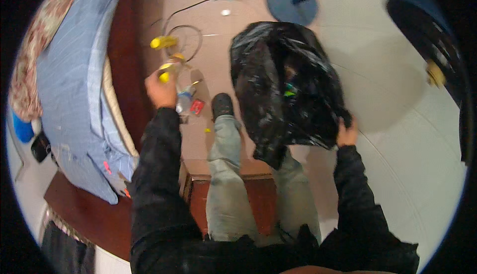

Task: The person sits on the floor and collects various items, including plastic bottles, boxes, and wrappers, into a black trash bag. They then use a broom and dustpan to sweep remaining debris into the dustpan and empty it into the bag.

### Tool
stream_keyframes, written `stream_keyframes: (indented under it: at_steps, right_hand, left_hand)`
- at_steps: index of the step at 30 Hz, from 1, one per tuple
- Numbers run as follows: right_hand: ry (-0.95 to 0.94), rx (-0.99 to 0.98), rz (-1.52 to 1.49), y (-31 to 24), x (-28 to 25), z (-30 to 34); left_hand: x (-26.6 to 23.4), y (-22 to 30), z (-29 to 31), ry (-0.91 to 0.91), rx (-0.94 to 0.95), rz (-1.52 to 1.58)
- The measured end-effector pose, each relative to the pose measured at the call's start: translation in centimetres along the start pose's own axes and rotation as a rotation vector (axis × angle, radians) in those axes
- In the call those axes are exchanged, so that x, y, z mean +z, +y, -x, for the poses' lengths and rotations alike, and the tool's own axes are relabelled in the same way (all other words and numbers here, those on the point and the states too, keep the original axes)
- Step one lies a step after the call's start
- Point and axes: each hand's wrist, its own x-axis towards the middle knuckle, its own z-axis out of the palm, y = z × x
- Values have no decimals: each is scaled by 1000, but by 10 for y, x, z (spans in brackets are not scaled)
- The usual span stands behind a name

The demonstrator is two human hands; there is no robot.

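Note:
My right hand (346, 132) is closed on the rim of a black plastic bag (261, 90), on the right side nearest me. The bag's mouth gapes upward, and a bit of green shows among dark contents inside. Near the bed's edge, my left hand (162, 90) is closed around a small yellow and clear bottle-like thing (174, 65); blur hides its exact kind. Beyond that hand lies another yellow object (164, 42) on the floor. A crumpled clear plastic piece (184, 100) and a red packet (197, 106) lie just right of my left wrist.
A bed with a blue blanket (74, 70) runs along the left. A thin black cable (191, 5) crosses the far floor to a round blue stand base (291, 2). A white cap (226, 12) and a yellow scrap (207, 130) lie on the tiles. My shoe (222, 106) is beside the bag.

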Motion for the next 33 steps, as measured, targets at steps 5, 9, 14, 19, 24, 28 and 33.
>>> stream_keyframes:
  at_steps: [5,9,14,19,24,28,33]
  right_hand:
    - [141,-93,-80,-45,-1,2]
    - [197,-55,-16,-82,-14,-2]
    - [175,50,-72,-90,-30,-1]
    - [199,84,-122,-67,-40,6]
    - [129,152,-107,-40,-54,20]
    - [-52,108,-109,-18,-68,30]
    - [-336,210,20,-5,-89,66]
  left_hand:
    - [-182,157,64,-69,267,390]
    - [-252,257,118,-317,491,437]
    - [-164,331,179,-784,593,375]
    - [-88,286,204,-460,466,-408]
    - [-72,182,186,-172,91,-605]
    - [-59,89,154,-443,-392,-301]
    - [-42,66,157,-865,-189,-185]
